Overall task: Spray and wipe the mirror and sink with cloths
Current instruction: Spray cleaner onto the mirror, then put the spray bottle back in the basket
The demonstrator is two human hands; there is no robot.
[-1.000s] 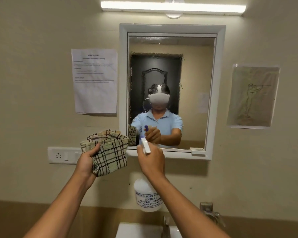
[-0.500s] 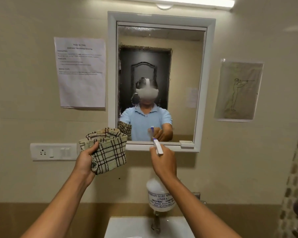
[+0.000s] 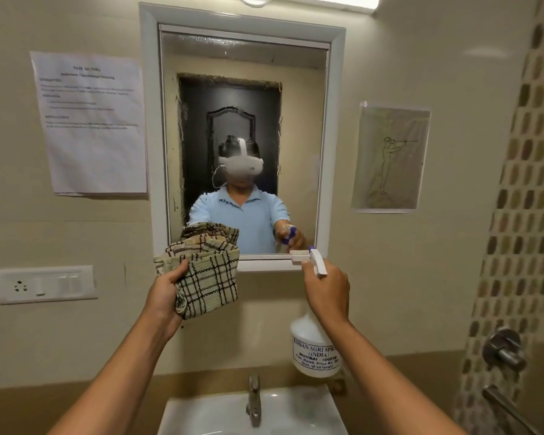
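A switch plate (image 3: 43, 284) is fixed low on the wall at far left. Above it hangs a printed notice (image 3: 91, 124). The left hand (image 3: 167, 293) is raised below the mirror's lower left corner; its fingers (image 3: 178, 270) are curled round a folded stack of checked cloths (image 3: 206, 271), thumb across the front. The top edge of the cloths overlaps the lower left of the mirror frame. The mirror (image 3: 245, 89), in a white frame, sits at centre and reflects the person and a dark door. Below it, at the bottom edge, a white sink (image 3: 296, 412) carries a metal tap (image 3: 254, 400) at its middle. The right hand (image 3: 328, 291) is raised just below the mirror's lower right corner. It grips the neck of a spray bottle (image 3: 316, 350); the fingers wrap the far side and are hidden. The nozzle (image 3: 317, 260) points at the glass, and the labelled body hangs under the hand, above the sink's right side. Right of the mirror a line drawing (image 3: 390, 158) is taped to the wall. A mosaic tile strip (image 3: 528, 183) and a metal valve (image 3: 504, 348) occupy the far right.
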